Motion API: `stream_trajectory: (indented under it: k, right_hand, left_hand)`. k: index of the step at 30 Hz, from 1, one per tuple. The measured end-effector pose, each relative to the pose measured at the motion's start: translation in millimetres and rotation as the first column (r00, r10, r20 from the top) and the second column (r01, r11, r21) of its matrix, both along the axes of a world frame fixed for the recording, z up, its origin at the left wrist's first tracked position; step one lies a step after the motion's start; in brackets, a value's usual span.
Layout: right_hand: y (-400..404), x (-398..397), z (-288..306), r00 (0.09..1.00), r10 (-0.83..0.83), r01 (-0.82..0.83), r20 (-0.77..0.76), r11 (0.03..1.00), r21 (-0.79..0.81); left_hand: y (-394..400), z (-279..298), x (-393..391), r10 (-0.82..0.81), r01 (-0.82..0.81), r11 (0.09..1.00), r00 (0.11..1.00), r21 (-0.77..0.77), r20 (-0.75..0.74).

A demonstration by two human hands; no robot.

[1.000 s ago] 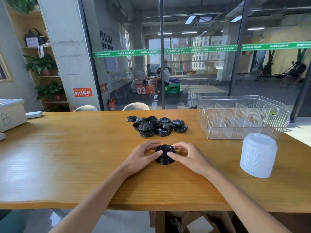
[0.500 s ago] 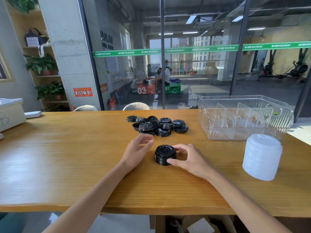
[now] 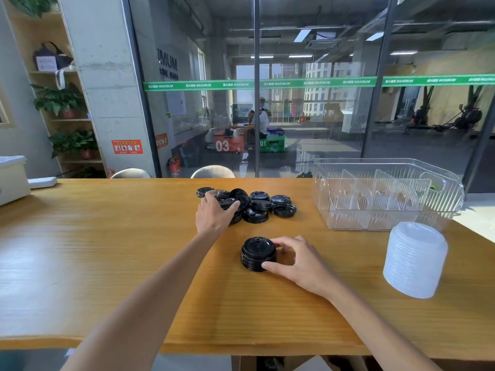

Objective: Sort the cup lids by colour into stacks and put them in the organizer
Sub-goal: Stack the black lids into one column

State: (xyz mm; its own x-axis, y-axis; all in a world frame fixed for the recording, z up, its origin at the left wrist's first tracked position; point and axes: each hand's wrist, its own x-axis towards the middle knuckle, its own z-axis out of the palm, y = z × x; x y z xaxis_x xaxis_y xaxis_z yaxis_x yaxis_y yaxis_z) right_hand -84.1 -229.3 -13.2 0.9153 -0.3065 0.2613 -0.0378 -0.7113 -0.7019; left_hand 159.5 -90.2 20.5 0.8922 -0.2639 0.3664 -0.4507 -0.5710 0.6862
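While the right hand (image 3: 300, 261) fingers clasp the black stack (image 3: 257, 253), left hand (image 3: 214, 212) fingers grip loose black lids (image 3: 257, 204).

- Table (image 3: 107, 263): warm wood, grain showing, satin sheen.
- Stacked black lids (image 3: 257, 254): glossy plastic.
- Organizer (image 3: 388, 199), two o'clock: clear ribbed plastic.
- White lid stack (image 3: 413, 259), three o'clock: frosted, matt plastic.

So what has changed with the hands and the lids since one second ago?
The left hand let go of the black stack, moved away to the loose black lids and now grips some. The right hand still holds the stack. White stack and organizer stayed.
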Motion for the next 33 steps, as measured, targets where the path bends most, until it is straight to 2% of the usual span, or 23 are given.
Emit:
stream_trajectory:
  k: [6, 14, 22, 27, 33]
  right_hand:
    - [-1.9, 0.3, -1.8, 1.0, 0.004, -0.004, 0.007, 1.0, 0.002]
    - [-0.9, 1.6, -0.9, 1.0, 0.002, -0.002, 0.006, 1.0, -0.019]
    - [3.3, -0.6, 2.5, 1.0, -0.002, 0.001, -0.019, 0.999, -0.036]
    - [3.5, 1.2, 1.7, 0.999, -0.03, 0.03, -0.015, 0.999, 0.011]
    - [3.5, 1.7, 1.9, 0.999, -0.037, 0.036, 0.01, 0.998, 0.042]
  left_hand:
    - [-10.7, 2.9, 13.1, 0.039, -0.032, 0.998, 0.991, 0.059, -0.127]
    - [-4.8, 6.7, 2.9, 0.015, -0.017, 0.994, 1.0, -0.107, -0.019]
    - [19.5, -0.1, -62.1, -0.086, 0.089, 0.964, 0.996, -0.249, 0.021]
    - [27.4, -6.7, -109.1, -0.193, 0.198, 0.955, 0.98, -0.219, 0.045]
    - [35.1, -17.3, -136.8, -0.245, 0.254, 0.957, 0.966, -0.139, 0.081]
